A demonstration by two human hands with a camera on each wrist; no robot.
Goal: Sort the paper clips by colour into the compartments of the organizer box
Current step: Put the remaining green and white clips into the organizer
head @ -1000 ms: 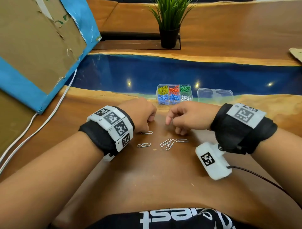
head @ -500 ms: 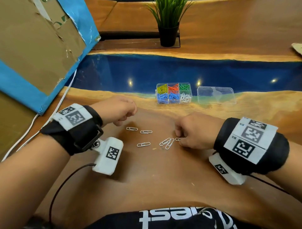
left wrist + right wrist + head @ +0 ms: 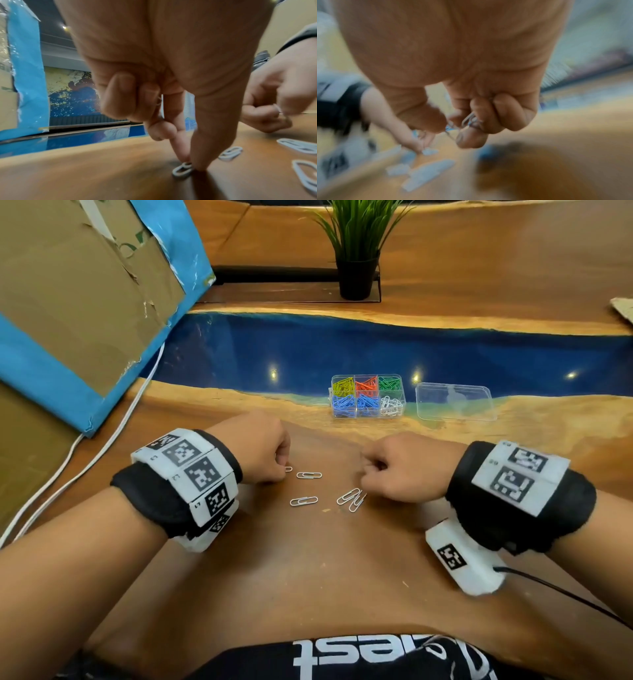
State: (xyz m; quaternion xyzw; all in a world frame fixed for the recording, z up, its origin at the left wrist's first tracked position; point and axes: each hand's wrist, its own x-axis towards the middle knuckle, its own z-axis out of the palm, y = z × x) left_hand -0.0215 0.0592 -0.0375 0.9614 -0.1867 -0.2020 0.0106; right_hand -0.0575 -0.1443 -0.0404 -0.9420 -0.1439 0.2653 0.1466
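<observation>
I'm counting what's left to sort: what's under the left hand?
The left hand pinches a white paper clip against the table with thumb and forefinger. Another clip end peeks from its curled fingers; any more are hidden.

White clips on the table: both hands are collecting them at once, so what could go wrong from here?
1. The left hand already holds a clip against its curled fingers while thumb and forefinger pinch another white clip off the table; the stored one could slip out.
2. The right hand holds several clips loosely bunched; one may drop on the way to the organizer box.
3. Two overlapping clips may snag and lift together.
</observation>
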